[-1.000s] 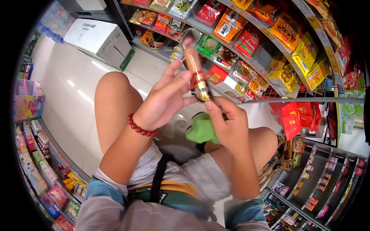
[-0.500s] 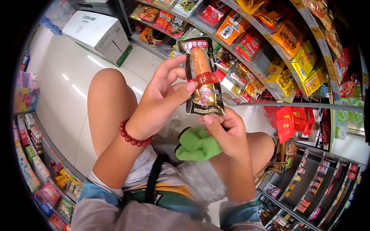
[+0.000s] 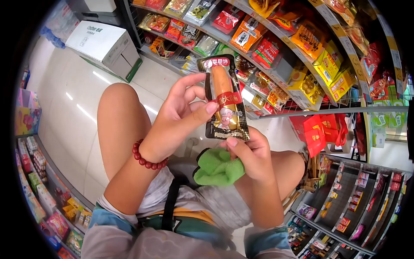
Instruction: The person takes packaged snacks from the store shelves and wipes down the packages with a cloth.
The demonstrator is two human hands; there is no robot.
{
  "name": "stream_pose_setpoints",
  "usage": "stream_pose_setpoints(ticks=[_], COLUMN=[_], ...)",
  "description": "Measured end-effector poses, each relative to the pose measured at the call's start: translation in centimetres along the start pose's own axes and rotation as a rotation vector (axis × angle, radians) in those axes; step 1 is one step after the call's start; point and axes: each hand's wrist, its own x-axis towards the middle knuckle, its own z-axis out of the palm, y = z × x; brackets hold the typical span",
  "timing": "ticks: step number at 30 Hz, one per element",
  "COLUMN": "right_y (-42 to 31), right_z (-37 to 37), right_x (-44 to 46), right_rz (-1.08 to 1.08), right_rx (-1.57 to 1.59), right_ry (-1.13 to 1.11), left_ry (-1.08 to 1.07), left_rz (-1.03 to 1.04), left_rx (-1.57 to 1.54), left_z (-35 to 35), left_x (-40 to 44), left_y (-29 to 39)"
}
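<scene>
A packaged sausage [image 3: 223,97] in a black, gold and clear wrapper is held up before me, front side facing me. My left hand [image 3: 183,110], with a red bead bracelet [image 3: 148,160] on its wrist, pinches the packet's left edge between thumb and fingers. At the lower edge, the thumb and fingers of my right hand [image 3: 252,151] close on the wrapper. A green cloth [image 3: 219,167] hangs bunched under my right hand; its upper part is hidden behind the fingers, which seem to hold it too.
Shelves of bagged snacks [image 3: 248,34] run along the back and right. A white carton [image 3: 103,43] stands on the tiled floor at the left. Red bags [image 3: 321,131] hang at the right, above a grey rack [image 3: 340,203]. Another stocked shelf [image 3: 56,185] curves along the left.
The sausage packet and both hands sit slightly lower in view, while the shelves have shifted a little left. Both holds look the same.
</scene>
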Motion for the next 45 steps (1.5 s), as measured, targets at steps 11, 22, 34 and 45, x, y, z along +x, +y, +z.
stream_pose_setpoints(ticks=[11,22,34,45], right_y=[-0.8,-1.3,1.1,2.8], right_z=[0.8,-0.6,-6.4,-3.3], right_x=[-1.1,-3.3,-3.1,-4.1], right_rz=[-0.734,-0.620,-0.249,-0.294], right_rx=[-1.180,-0.948,-0.062,-0.644], right_ry=[-0.079,0.003,0.799,0.343], left_ry=[-0.089,0.077,0.000,0.017], left_rz=[-0.558,-0.592,-0.666,-0.617], left_rx=[-0.195,-0.107,0.040,-0.092], left_z=[0.5,1.4,3.2,3.3], left_x=[-0.3,-0.2,-1.3,-1.6], left_y=[-1.0,-2.3,-6.3,-7.5])
